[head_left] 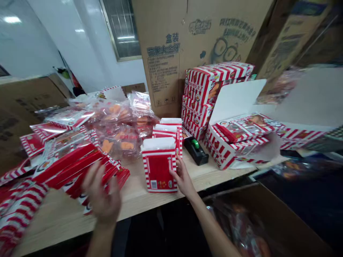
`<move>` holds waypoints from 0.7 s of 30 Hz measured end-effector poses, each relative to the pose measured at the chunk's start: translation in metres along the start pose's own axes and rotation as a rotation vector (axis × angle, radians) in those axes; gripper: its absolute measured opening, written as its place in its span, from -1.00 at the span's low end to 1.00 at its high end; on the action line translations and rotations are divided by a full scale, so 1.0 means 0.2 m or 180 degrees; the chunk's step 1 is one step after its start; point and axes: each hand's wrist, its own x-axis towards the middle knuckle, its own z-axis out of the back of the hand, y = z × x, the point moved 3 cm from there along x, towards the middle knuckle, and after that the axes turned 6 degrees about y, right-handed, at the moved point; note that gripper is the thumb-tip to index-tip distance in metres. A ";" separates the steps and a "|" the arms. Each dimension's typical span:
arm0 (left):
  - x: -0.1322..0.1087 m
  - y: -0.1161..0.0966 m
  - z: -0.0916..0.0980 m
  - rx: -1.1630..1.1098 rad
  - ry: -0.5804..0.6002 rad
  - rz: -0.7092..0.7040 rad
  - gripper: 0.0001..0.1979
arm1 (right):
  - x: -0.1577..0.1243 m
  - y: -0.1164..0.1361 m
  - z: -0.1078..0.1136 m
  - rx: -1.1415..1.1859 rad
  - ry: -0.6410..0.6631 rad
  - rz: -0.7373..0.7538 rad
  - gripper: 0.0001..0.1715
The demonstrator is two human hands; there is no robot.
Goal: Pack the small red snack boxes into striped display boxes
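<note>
My right hand [181, 176] rests against the right side of an upright red-and-white striped carton [159, 165] at the table's front edge, fingers curled on its edge. Two more upright cartons [168, 131] stand right behind it. My left hand [103, 194] is blurred by motion, fingers spread, over a fan of flat red packets [75, 166] on the left of the table. It holds nothing that I can see.
Clear bags of orange snacks [118, 121] are heaped in the middle. A black tape dispenser [197, 150] sits beside an open striped box [238, 137] and a stack of striped boxes [211, 92]. Large cardboard cartons [187, 43] stand behind. An open cardboard box [268, 221] sits below the table edge.
</note>
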 end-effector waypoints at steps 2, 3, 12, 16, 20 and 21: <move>-0.05 -0.02 -0.23 -0.0451 0.0391 0.0959 -0.58 | -0.05 0.06 -0.03 -0.0024 0.0223 0.0029 -0.24; -0.08 -0.03 -0.32 -0.0613 0.0500 0.1329 -0.61 | -0.07 0.09 -0.04 -0.0078 0.0270 0.0090 -0.26; -0.17 -0.10 -0.40 -0.0519 0.0249 0.1551 -0.88 | -0.04 0.32 -0.01 -0.1513 0.0125 0.1494 -0.45; -0.16 -0.11 -0.42 -0.1791 0.1097 0.1885 -0.69 | 0.00 0.38 0.03 -0.1353 0.0047 0.1176 -0.78; -0.16 -0.07 -0.43 -0.3192 0.1964 0.2585 -0.59 | 0.04 0.40 0.04 -0.0022 -0.0047 0.0413 -0.80; -0.15 -0.05 -0.42 -0.3233 0.2067 0.2667 -0.59 | 0.04 0.41 0.04 0.0230 0.0056 0.0279 -0.70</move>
